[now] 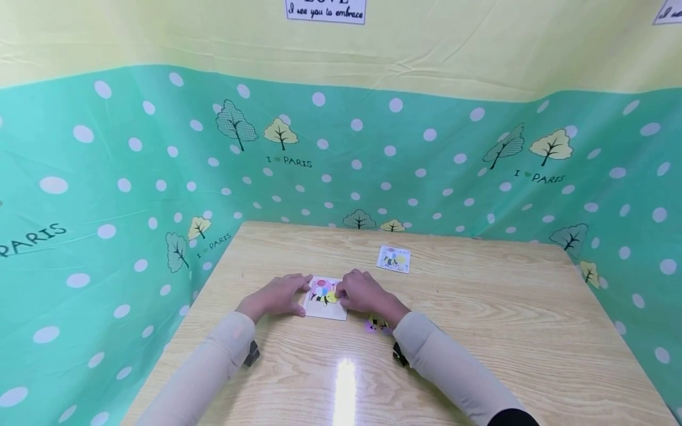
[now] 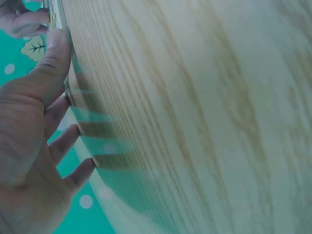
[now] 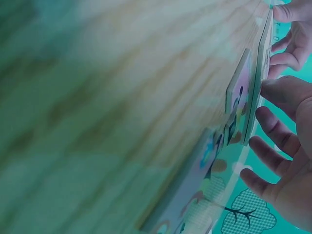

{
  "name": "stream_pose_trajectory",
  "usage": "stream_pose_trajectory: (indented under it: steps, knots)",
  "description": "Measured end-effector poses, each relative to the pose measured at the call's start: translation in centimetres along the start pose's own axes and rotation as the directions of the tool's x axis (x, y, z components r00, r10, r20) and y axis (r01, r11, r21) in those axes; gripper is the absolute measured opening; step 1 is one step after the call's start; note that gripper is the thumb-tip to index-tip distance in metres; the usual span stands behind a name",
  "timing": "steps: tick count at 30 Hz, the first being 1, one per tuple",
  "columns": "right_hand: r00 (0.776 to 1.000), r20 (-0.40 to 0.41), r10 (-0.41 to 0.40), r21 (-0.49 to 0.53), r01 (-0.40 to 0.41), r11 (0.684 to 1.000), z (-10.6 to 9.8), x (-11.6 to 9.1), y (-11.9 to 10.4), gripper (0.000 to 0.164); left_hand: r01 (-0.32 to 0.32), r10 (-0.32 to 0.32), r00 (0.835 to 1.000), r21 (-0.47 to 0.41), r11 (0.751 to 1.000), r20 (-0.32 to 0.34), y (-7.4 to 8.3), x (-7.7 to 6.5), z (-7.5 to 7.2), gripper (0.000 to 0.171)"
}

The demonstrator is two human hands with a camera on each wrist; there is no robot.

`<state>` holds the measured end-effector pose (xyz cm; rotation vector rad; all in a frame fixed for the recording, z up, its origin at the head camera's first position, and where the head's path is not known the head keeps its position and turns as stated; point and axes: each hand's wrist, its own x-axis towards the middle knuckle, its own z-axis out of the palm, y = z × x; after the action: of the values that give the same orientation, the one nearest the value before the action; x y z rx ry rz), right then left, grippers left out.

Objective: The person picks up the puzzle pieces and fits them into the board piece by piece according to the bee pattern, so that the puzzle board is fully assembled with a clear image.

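A square puzzle board (image 1: 326, 309) with a striped bee picture lies flat on the table, its near part plain and pale. My left hand (image 1: 282, 294) holds it along the left side, the thumb at the near corner and a finger at the far corner. In the left wrist view the other fingertips (image 2: 73, 130) rest at the tabletop. From the right side, my right hand (image 1: 363, 291) presses on the board beside the bee's yellow head, its thumb (image 3: 279, 93) at the board's surface. Loose puzzle pieces (image 1: 377, 323) lie close under the right wrist.
Farther back on the wooden table (image 1: 506, 307) lies a square card (image 1: 393, 259) with a similar bee picture. A green, white-dotted cloth (image 1: 367, 142) stands around the back and sides of the table. Dark objects (image 1: 253, 353) show beside both sleeves.
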<state>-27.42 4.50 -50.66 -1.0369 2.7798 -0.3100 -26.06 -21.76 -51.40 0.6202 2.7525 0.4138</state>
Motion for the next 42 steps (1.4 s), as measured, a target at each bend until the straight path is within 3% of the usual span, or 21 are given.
stream_pose_trajectory:
  steps: [10, 19, 42]
  knots:
    - [1.0, 0.022, -0.01, 0.023, 0.01, 1.0, -0.4, -0.7, 0.0, 0.022, -0.006, 0.006, 1.0, -0.007, 1.0, 0.004, -0.6, 0.3, 0.5, 0.067]
    - [1.0, 0.015, 0.003, 0.146, -0.005, 0.989, -1.0, -1.9, 0.9, 0.03, -0.011, 0.011, 1.0, -0.003, 1.0, 0.009, -0.4, 0.2, 0.5, 0.068]
    - [0.999, 0.005, -0.051, 0.084, 0.05, 0.995, -1.7, -6.3, 1.9, 0.029, -0.002, 0.002, 1.0, -0.005, 1.0, 0.017, -0.2, 0.1, 0.0, 0.068]
